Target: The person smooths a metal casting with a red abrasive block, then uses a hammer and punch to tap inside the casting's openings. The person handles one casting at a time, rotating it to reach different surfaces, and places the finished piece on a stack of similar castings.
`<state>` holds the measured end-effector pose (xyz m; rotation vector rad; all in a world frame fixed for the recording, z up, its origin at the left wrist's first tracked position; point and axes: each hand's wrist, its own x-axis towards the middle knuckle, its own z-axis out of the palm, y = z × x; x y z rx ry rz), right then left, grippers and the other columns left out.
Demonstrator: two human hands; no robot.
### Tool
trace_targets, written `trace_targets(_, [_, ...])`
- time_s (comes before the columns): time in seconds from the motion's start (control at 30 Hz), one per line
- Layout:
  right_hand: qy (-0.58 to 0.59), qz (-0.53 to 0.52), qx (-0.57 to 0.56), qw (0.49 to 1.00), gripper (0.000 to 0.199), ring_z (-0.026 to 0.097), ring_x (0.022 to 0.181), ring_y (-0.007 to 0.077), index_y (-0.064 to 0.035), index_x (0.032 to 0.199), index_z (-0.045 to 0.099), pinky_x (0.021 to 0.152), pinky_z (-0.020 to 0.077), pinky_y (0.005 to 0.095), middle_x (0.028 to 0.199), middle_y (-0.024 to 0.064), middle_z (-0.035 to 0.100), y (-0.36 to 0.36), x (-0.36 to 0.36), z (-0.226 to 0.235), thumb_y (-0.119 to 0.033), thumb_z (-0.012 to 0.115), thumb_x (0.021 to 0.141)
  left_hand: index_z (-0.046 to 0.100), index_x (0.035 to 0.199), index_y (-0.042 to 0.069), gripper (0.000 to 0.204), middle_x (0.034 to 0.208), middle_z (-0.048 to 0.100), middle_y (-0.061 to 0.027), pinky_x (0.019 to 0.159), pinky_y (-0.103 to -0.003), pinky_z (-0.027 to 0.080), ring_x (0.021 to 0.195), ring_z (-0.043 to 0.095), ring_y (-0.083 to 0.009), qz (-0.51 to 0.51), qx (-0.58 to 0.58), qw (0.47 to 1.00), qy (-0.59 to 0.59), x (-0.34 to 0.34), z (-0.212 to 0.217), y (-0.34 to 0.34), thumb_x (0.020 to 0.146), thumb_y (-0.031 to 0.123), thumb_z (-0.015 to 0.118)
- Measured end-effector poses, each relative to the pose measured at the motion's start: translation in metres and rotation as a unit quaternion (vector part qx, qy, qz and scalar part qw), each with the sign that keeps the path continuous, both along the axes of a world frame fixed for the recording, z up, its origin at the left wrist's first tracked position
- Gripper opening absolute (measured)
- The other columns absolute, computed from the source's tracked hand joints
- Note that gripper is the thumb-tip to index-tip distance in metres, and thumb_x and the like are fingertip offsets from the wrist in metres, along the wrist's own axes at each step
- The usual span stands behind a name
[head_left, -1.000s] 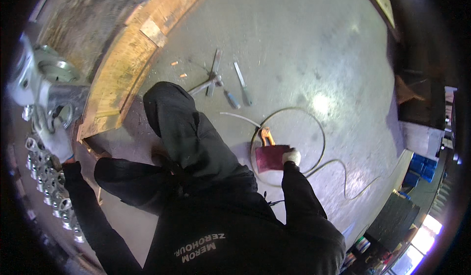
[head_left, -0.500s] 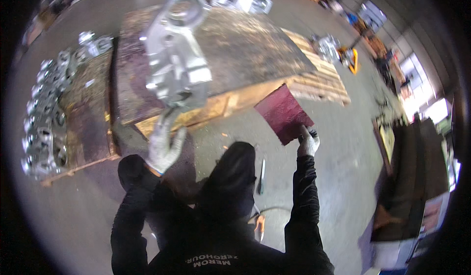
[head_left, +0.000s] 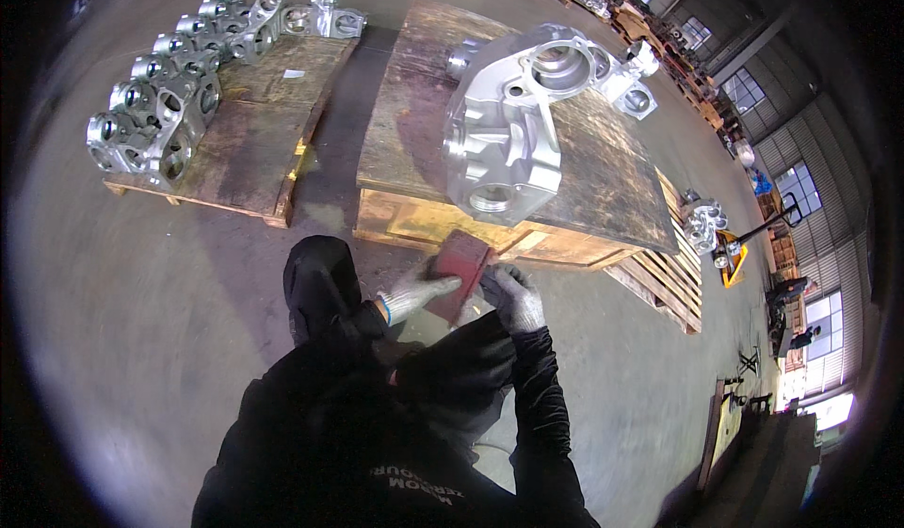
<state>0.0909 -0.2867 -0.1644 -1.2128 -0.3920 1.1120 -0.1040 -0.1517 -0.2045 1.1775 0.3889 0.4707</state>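
A dark red sheet of what looks like sandpaper (head_left: 461, 266) is bent between my hands, just in front of the wooden crate. My left hand (head_left: 416, 299), in a white knit glove, grips its left side with the fingers reaching onto its face. At its right edge, my gloved right hand (head_left: 517, 300) pinches the sheet, the fingers curled. Beyond them a big silver metal casting (head_left: 508, 142) with round bores stands on the near edge of the crate's dark top (head_left: 405, 142). Neither hand touches that casting.
Another low pallet (head_left: 254, 142) at the left carries rows of similar castings (head_left: 155, 95). More castings (head_left: 629, 85) sit at the crate's far side. A slatted pallet (head_left: 659, 283) and a yellow pallet jack (head_left: 734, 262) are to the right. My knee (head_left: 320, 274) is left of the hands.
My right hand has brought the sheet leftward to my left hand, which has left the casting and now holds the sheet too. The sheet, flat before, is bent. The view has swung left.
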Motion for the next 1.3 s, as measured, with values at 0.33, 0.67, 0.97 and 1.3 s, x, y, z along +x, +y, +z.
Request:
trace_targets(0.33, [-0.823, 0.067, 0.088, 0.557, 0.081, 0.054, 0.127, 0.036, -0.0181, 0.135, 0.059, 0.106, 0.0469, 0.0486, 0.133, 0.0093, 0.056, 0.025, -0.037, 0.061, -0.004, 0.084, 0.059, 0.064, 0.123, -0.004, 0.043, 0.108, 0.073, -0.0181, 0.089, -0.037, 0.054, 0.1, 0.07, -0.0245, 0.025, 0.177, 0.969, 0.168, -0.011, 0.003, 0.023, 0.092, 0.025, 0.069])
trace_targets(0.67, [-0.757, 0.275, -0.075, 0.588, 0.086, 0.072, 0.075, 0.0357, -0.0249, 0.152, 0.041, 0.065, 0.057, 0.0453, 0.086, 0.0168, 0.071, 0.027, -0.016, 0.04, -0.036, 0.083, 0.078, 0.042, 0.148, -0.002, 0.074, 0.146, 0.053, -0.0144, 0.113, -0.035, 0.04, 0.135, 0.047, -0.0222, -0.293, 0.18, 0.934, 0.093, -0.008, 0.041, 0.048, 0.097, 0.046, 0.067])
trace_targets(0.97, [-0.668, 0.234, 0.02, 0.706, 0.055, 0.069, 0.101, 0.0389, -0.0071, 0.118, 0.059, 0.082, 0.0557, 0.0454, 0.104, 0.0191, 0.07, 0.023, -0.021, 0.032, -0.032, 0.085, 0.076, 0.066, 0.119, 0.01, 0.038, 0.116, 0.07, -0.0143, 0.093, -0.041, 0.053, 0.108, 0.067, -0.0315, -0.087, 0.472, 0.853, 0.203, -0.012, 0.059, 0.048, 0.083, 0.016, 0.077])
trace_targets(1.3, [-0.292, 0.279, -0.031, 0.914, 0.081, 0.058, 0.114, 0.0227, -0.0083, 0.147, 0.026, 0.087, 0.0549, 0.0414, 0.126, 0.0168, 0.055, -0.004, -0.038, 0.03, -0.004, 0.078, 0.084, 0.072, 0.105, 0.009, 0.031, 0.106, 0.069, -0.009, 0.088, -0.04, 0.055, 0.104, 0.067, -0.0264, -0.014, 0.593, 0.799, 0.101, -0.001, 0.084, 0.058, 0.076, 0.0, 0.077])
